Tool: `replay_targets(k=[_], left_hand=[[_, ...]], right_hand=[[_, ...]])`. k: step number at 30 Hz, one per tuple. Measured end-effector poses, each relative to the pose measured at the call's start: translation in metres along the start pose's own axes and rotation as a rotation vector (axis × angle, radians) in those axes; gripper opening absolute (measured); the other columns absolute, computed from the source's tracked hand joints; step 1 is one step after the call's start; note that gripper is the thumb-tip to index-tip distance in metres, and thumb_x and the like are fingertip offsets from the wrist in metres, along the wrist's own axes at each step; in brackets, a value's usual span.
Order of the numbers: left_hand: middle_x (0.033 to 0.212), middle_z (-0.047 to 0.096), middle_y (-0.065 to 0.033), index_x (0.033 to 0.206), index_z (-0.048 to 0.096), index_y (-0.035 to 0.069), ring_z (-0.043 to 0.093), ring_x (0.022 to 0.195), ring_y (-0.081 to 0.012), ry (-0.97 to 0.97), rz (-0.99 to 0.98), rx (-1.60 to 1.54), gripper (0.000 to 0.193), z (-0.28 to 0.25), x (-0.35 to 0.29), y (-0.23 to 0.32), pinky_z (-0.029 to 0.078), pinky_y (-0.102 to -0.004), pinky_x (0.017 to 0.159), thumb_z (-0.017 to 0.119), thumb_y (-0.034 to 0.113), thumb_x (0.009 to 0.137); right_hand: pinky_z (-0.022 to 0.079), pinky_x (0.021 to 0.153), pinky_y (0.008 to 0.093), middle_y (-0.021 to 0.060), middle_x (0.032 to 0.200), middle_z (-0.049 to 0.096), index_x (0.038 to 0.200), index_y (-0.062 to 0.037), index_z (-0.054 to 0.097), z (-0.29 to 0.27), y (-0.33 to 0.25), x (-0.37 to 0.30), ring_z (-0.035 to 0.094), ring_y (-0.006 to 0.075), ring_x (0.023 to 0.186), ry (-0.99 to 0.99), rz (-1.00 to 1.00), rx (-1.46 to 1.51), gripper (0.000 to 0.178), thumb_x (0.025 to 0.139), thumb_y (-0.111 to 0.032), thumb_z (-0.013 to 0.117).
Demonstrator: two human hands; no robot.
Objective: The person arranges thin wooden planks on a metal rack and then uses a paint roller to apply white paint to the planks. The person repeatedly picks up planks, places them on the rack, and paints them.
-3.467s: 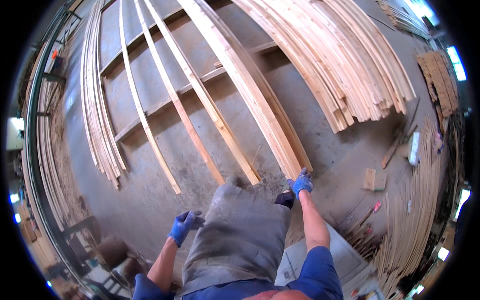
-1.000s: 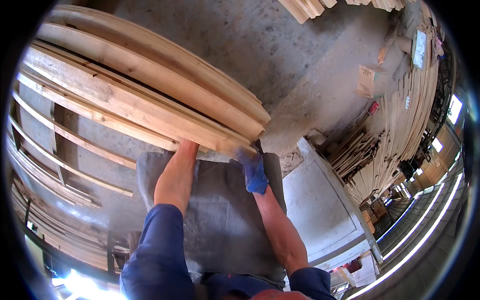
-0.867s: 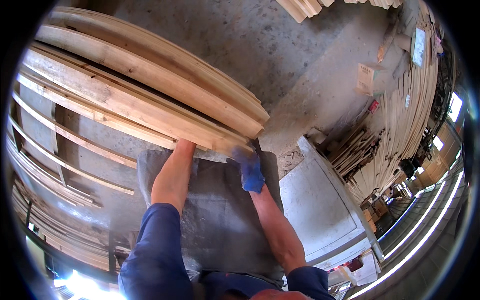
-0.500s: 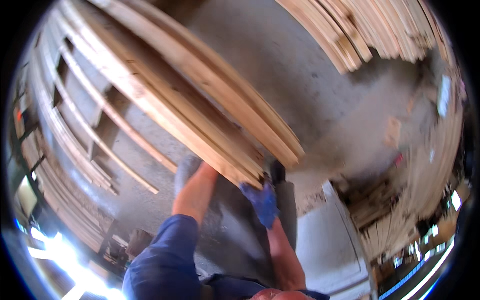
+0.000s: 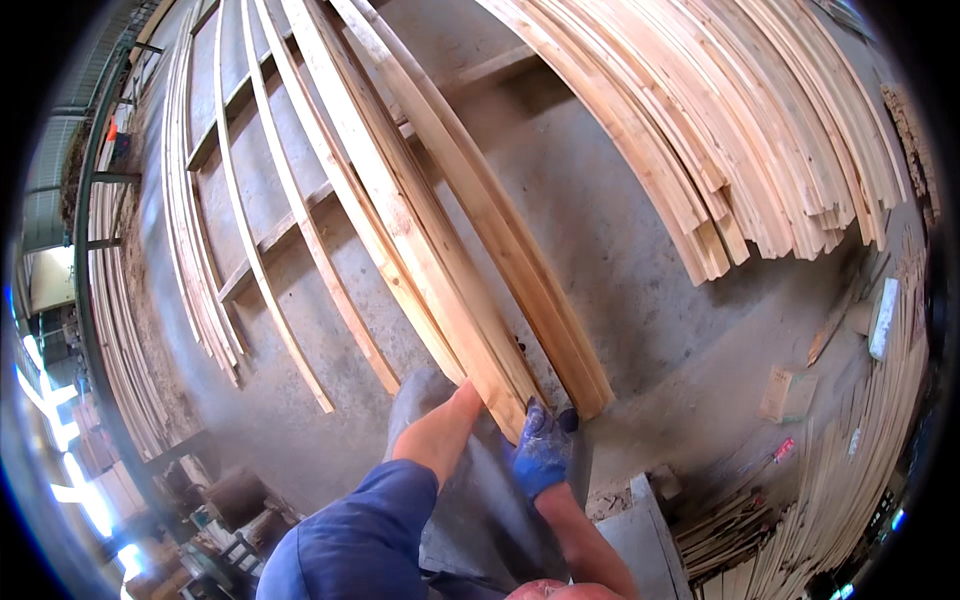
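Long pale wooden boards (image 5: 430,255) run from the upper left down to my hands, side by side. My right hand (image 5: 543,452), in a blue glove with pale smudges, is closed around the near end of a board. My left hand (image 5: 464,396), below a rolled blue sleeve, meets the boards' left edge a little farther from me. Its fingers are hidden by the wood. Just to the right, a separate thick board or pair of boards (image 5: 535,300) ends beyond the glove. My grey trouser legs (image 5: 470,520) are beneath my arms.
Thinner strips (image 5: 270,215) lie spaced over crosswise timbers (image 5: 275,235) on the left. A wide stack of boards (image 5: 740,130) fills the upper right. Thin offcuts (image 5: 850,480), a flattened cardboard piece (image 5: 787,394) and a grey panel (image 5: 645,540) lie at the lower right.
The view has turned and sharpened, so the boards point more straight ahead. Both hands appear lower in the picture, still at the boards' near end.
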State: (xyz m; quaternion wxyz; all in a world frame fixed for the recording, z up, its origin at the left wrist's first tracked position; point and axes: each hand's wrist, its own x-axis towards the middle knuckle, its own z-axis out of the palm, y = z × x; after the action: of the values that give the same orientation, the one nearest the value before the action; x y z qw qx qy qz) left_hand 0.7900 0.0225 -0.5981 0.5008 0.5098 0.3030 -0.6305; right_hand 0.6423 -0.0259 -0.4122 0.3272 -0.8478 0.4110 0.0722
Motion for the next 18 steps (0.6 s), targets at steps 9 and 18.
replay_targets(k=[9, 18], left_hand=[[0.145, 0.052, -0.0127, 0.145, 0.049, 0.012, 0.049, 0.133, -0.0313, -0.020, 0.007, 0.084, 0.078, 0.011, -0.043, 0.014, 0.039, -0.0478, 0.110, 0.038, 0.072, 0.095], [0.144, 0.053, -0.0125, 0.143, 0.050, 0.012, 0.050, 0.132, -0.0309, -0.089, 0.047, 0.297, 0.078, -0.029, -0.163, 0.054, 0.040, -0.0474, 0.109, 0.039, 0.071, 0.095]], right_hand=[[0.054, 0.074, 0.0519, 0.0233, 0.103, 0.065, 0.128, 0.0005, 0.050, -0.013, -0.041, -0.038, 0.067, 0.0406, 0.086, -0.028, -0.013, 0.139, 0.066, 0.079, -0.036, 0.074], [0.053, 0.076, 0.0537, 0.0289, 0.112, 0.062, 0.130, 0.0034, 0.047, -0.068, -0.185, -0.102, 0.065, 0.0452, 0.091, 0.007, -0.069, 0.091, 0.072, 0.082, -0.044, 0.072]])
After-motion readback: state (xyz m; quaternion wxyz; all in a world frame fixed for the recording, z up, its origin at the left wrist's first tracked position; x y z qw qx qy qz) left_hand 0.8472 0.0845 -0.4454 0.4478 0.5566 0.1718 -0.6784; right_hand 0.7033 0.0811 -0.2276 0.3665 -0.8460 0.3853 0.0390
